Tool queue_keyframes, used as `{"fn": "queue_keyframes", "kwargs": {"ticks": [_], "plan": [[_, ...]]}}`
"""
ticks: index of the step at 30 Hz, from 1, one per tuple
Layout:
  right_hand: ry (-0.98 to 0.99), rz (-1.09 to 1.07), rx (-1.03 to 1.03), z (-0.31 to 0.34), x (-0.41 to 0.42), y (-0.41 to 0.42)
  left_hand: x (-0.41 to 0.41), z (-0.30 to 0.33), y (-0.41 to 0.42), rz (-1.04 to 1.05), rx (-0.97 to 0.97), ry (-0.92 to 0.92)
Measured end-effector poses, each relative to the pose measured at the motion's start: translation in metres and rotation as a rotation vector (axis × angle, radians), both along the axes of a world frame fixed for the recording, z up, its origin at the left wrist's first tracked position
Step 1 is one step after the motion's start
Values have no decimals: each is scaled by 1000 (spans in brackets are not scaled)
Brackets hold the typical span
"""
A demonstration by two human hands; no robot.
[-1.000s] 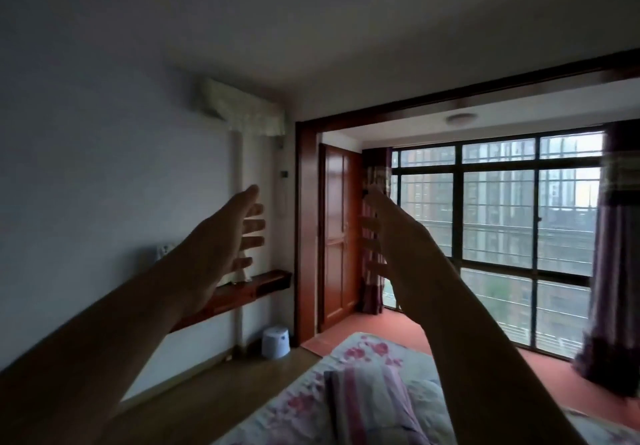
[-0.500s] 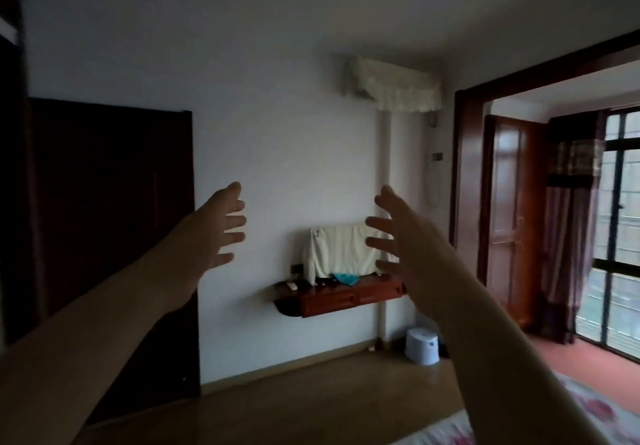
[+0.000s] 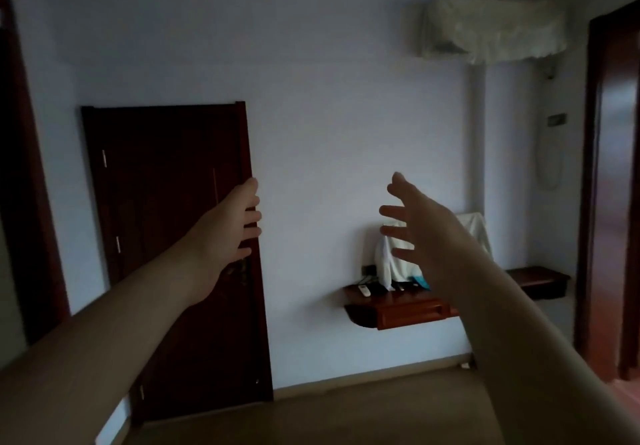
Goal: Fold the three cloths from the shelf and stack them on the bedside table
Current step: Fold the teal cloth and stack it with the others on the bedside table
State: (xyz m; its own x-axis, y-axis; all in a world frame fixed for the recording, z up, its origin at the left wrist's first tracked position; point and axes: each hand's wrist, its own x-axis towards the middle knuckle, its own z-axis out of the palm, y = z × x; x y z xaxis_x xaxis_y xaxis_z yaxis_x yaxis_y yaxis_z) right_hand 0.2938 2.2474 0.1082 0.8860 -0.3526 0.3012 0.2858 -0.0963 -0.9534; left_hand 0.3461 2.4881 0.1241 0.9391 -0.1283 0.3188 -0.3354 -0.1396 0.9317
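Observation:
Both my arms are stretched out in front of me in a dim room. My left hand (image 3: 230,228) is raised before a dark door, fingers apart, holding nothing. My right hand (image 3: 415,226) is spread open and empty, held up in front of a wall-mounted wooden shelf (image 3: 398,307). On that shelf a white cloth (image 3: 386,264) is draped over something upright, and a small teal cloth (image 3: 423,282) lies beside it, partly hidden by my right forearm. No bedside table is in view.
A dark wooden door (image 3: 173,254) stands in the far wall at left. A covered air conditioner (image 3: 491,27) hangs high at right. Small items, a remote among them, lie on the shelf. A reddish doorway frame (image 3: 588,185) borders the right edge. Wooden floor (image 3: 346,417) lies ahead.
The view has swung left, from the window and bed to the wall with the door and shelf. Both hands stay raised and open in front of me.

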Motion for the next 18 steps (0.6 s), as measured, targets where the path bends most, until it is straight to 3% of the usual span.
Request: {"fn": "queue_keyframes", "kwargs": {"ticks": [10,18], "plan": [[21,-57,-62,-14,186,15,200,-20,8,-51,-5,-1],[-11,-170,-99,4,338,29,383,-2,14,-166,-17,-19]]}}
